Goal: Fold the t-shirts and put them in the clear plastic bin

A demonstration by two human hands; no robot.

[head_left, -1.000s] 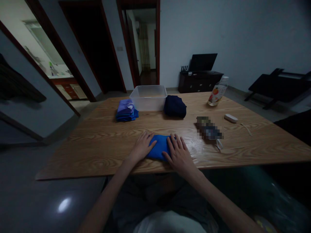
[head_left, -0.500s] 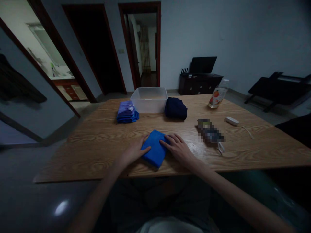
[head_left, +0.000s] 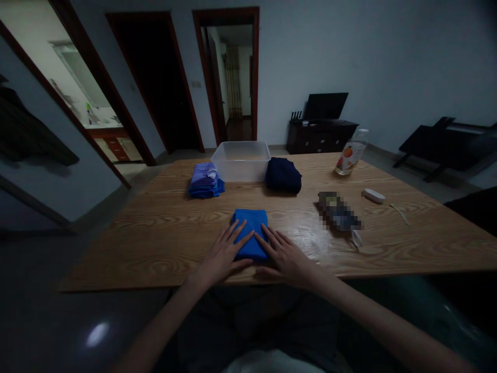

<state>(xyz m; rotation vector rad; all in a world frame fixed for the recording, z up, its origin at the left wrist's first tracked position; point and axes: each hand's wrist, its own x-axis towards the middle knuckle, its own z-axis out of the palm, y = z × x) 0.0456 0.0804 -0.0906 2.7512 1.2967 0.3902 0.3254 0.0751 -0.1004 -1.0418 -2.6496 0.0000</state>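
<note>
A folded bright blue cloth (head_left: 250, 220), perhaps a garment, lies flat near the front edge of the table. My left hand (head_left: 225, 254) rests on its left side with the fingers spread. From the right, my right hand (head_left: 285, 256) lies on the cloth's right side, its fingers also spread. Both hands press from above and grip nothing. Beyond the cloth, to the left, sits a stack of folded purple and blue cloth (head_left: 205, 181). A dark navy folded bundle (head_left: 283, 176) lies beyond it to the right.
A clear plastic box (head_left: 243, 168) stands at the back of the wooden table (head_left: 155, 248). On the right are a drink bottle (head_left: 351, 153), a small white case (head_left: 374, 196), a thin pale cord (head_left: 399, 213) and a pixelated object with a strap (head_left: 337, 211).
The blue cloth has been turned so its edges run square to the table. My hands have moved from gripping its sides to lying spread on top.
</note>
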